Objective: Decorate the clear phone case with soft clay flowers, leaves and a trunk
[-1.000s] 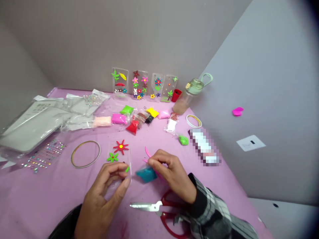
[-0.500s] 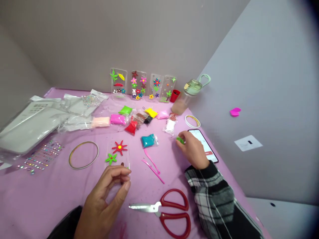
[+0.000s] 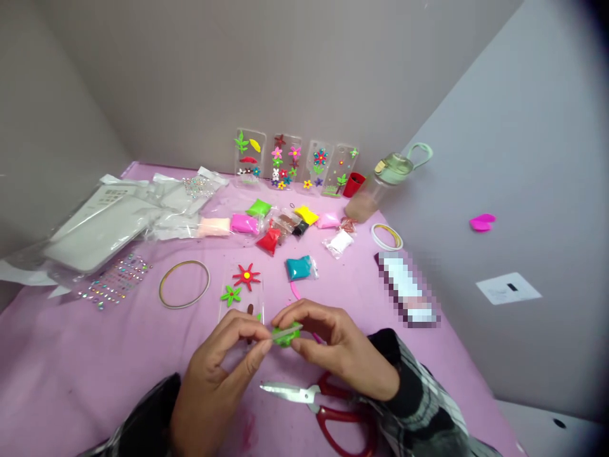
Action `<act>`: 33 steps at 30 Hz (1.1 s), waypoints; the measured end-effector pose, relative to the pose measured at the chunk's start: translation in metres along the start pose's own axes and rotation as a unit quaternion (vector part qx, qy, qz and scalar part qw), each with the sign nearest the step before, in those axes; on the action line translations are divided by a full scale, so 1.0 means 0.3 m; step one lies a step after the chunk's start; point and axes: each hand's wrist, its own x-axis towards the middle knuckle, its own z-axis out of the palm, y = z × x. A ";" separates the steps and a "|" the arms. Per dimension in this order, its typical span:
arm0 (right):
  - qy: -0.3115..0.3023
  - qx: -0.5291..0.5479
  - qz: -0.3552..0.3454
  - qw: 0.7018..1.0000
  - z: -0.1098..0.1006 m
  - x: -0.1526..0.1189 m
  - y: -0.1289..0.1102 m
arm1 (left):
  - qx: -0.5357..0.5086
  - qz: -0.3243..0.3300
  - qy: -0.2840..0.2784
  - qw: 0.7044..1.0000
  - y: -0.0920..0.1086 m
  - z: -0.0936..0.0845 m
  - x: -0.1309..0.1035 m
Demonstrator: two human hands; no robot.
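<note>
In front of me, my right hand pinches a small packet of bright green clay with thumb and fingers. My left hand meets it from the other side, its thumb and fingertips closed on the packet's pale edge. Just behind my left fingers lies a clear phone case, partly hidden, bearing a red clay flower and a green one. Scissors with red handles lie beneath my right wrist, blades to the left. My right hand covers most of the pink modelling tools.
Colored clay packets are spread across the middle. Decorated phone cases lean on the back wall beside a bottle. Tape rolls, rhinestone sheets and bagged cases are at left; a blurred phone is right.
My right hand has come left from beside the phone, bringing the green clay packet to my left hand. The left fingers have closed on the packet's edge. The view has shifted slightly.
</note>
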 end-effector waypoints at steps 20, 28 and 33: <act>0.043 -0.228 -0.067 0.970 -0.033 0.028 -0.035 | 0.066 0.022 0.011 0.998 -0.006 0.011 0.007; 0.289 -0.465 -0.071 0.834 -0.305 0.169 0.055 | 0.063 -0.004 0.046 0.997 -0.007 0.018 -0.001; 0.351 -0.533 -0.056 0.768 -0.381 0.175 0.119 | 0.066 0.005 0.034 0.997 -0.009 0.018 -0.006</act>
